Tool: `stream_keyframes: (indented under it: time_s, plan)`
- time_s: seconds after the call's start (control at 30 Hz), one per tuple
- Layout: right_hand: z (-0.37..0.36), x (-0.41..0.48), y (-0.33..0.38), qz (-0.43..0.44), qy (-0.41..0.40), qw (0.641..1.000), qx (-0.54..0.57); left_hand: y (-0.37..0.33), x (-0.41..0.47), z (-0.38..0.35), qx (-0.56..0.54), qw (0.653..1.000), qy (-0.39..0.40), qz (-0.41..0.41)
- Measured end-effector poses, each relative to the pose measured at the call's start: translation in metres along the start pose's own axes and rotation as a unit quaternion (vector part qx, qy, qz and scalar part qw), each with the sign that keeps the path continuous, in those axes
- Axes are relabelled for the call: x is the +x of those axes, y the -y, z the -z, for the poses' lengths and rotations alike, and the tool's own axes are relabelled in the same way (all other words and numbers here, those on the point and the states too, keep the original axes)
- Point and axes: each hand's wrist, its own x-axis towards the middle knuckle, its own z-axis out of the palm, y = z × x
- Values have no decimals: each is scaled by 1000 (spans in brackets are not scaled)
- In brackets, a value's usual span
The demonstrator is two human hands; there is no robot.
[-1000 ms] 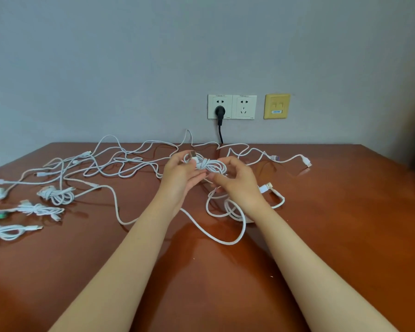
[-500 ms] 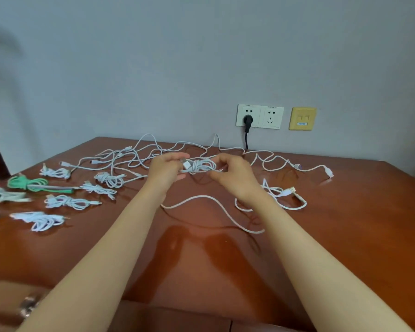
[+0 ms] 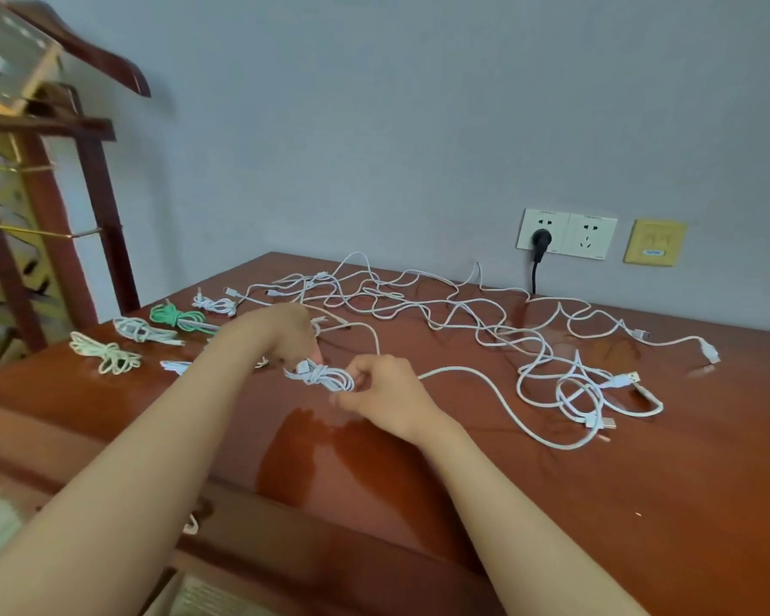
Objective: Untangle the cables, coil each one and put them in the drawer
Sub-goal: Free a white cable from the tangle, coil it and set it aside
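Since 0.5 s ago both hands have swung left w/ the bundle, toward the row of finished coils, and the view has turned w/ them.

Head view: our left hand (image 3: 281, 337) pinches 1 end of the small white coiled cable (image 3: 325, 376) from above, fingers curled on it. Our right hand (image 3: 385, 395) grips the other end, fingers curled round the loops. The bundle sits just above the table (image 3: 641, 504), between the 2 hands. Left of it lie done coils, incl. a green coil (image 3: 170, 314) and a cream coil (image 3: 107, 354). The loose tangle (image 3: 419, 304) sprawls behind and to the right.

We judge the wrap is being finished off. To do it well, keep the right-hand grip tight so the loops don't spring, and tuck the plug end thru w/ the left. 1 long white cable (image 3: 498, 395) runs off from near the right hand. We can't tell if it's attached, so lift slowly.
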Motion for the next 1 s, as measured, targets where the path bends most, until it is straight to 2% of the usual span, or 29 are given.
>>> stream_keyframes:
  time_s: [0.13,0.2,0.4,0.53,0.6,0.73,0.87,1.0]
  plan:
    - [-20,1,10,20,61,998,-15,14,0,-5,124,986,106,22]
    - [-24,2,13,25,71,997,-15,21,4,-8,150,979,134,38]
    - [-28,7,13,12,99,995,11,16,5,-8,127,984,116,34]
    - [-18,7,10,4,122,989,84,4,8,-9,88,994,70,17]
    - [-9,9,4,1,80,992,93,-3,12,-10,61,997,42,2]
    - [2,12,-23,-19,-85,996,16,-18,19,-18,17,999,25,-18]
    - [10,10,-51,-79,-90,988,-99,-43,27,-33,7,999,-5,-42]
    - [27,6,-64,-122,-104,966,-204,-64,41,-56,7,998,-4,-59]
